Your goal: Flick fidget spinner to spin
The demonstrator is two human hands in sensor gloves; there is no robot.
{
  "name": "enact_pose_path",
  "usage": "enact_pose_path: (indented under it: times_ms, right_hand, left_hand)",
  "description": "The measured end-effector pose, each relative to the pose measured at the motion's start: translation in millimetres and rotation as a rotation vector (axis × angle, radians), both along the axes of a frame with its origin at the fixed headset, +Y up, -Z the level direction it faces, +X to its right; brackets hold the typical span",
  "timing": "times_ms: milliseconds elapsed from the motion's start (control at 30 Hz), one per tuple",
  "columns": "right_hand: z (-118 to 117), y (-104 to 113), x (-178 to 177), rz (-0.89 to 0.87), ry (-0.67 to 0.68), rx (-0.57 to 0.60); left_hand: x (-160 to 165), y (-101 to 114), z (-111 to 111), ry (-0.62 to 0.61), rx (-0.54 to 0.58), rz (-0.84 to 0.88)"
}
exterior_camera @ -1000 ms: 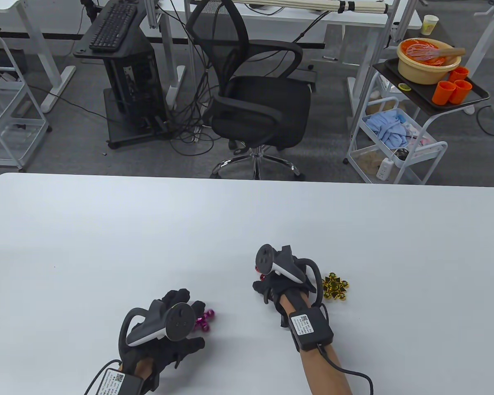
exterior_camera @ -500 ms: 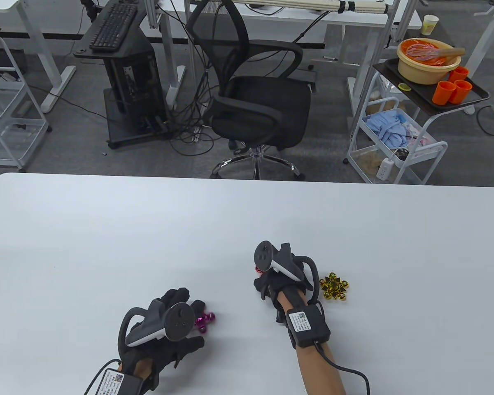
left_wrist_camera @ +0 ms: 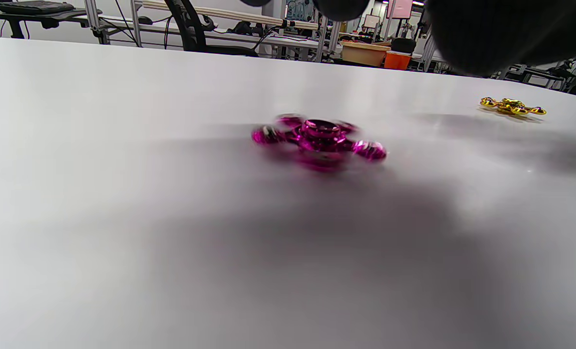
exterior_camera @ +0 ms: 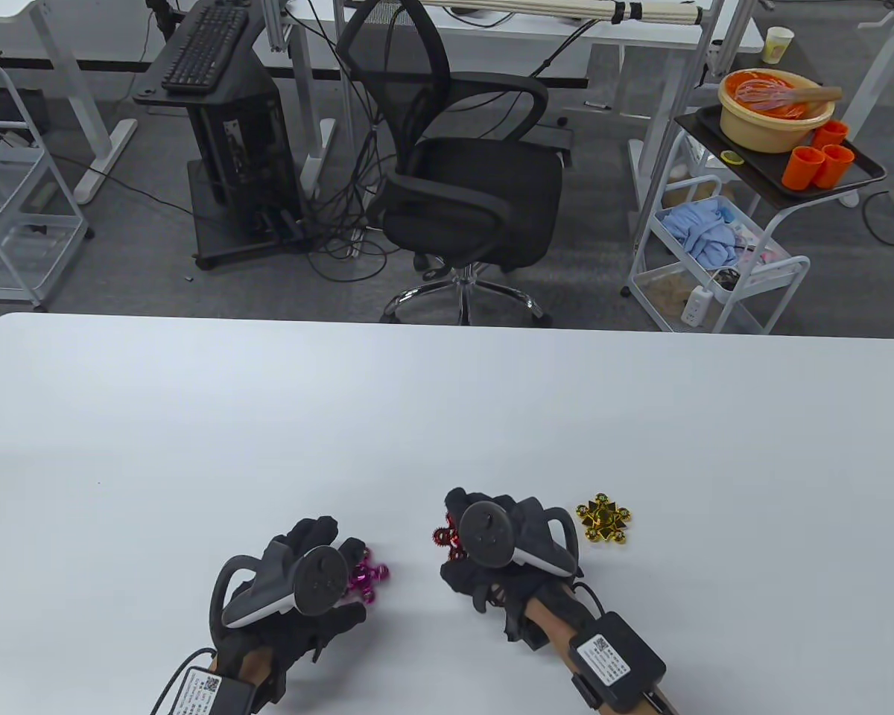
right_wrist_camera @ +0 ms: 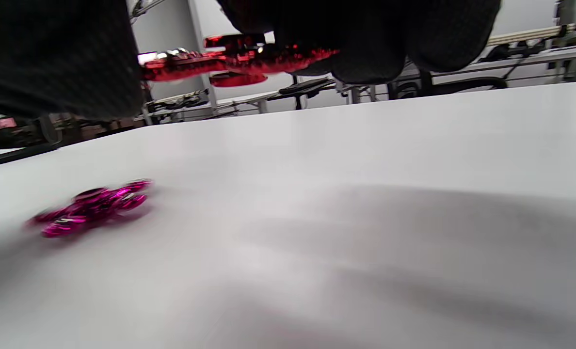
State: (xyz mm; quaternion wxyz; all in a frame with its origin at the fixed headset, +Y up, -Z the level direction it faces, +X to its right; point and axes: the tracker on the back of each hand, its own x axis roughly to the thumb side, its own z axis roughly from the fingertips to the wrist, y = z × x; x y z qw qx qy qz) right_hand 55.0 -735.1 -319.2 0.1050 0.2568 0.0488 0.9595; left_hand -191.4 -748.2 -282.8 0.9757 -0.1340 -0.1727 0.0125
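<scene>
White table [exterior_camera: 447,417] before office chair [exterior_camera: 462,186], wheeled carts [exterior_camera: 723,246].

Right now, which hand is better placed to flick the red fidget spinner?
Left. The right hand holds the red fidget spinner above the table, so it is occupied. The left hand holds nothing; the pink spinner lies apart from it.
</scene>
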Motion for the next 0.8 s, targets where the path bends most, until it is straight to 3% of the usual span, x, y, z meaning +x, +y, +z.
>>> enact_pose_path:
  times_ms: [133,333,800]
  right_hand:
    - [33,-7,-9,0.031,0.094,-0.006]
    - [58,-17,-18,0.081,0.175,-0.019]
    - [65,-41,-33,0.211,0.272,-0.059]
  left_hand:
    - [1,0,1,0.0,0.009,-0.011]
    - [2,1,3,-0.008,0.019,-0.014]
    - [13,1,9,-0.045,0.032,-0.051]
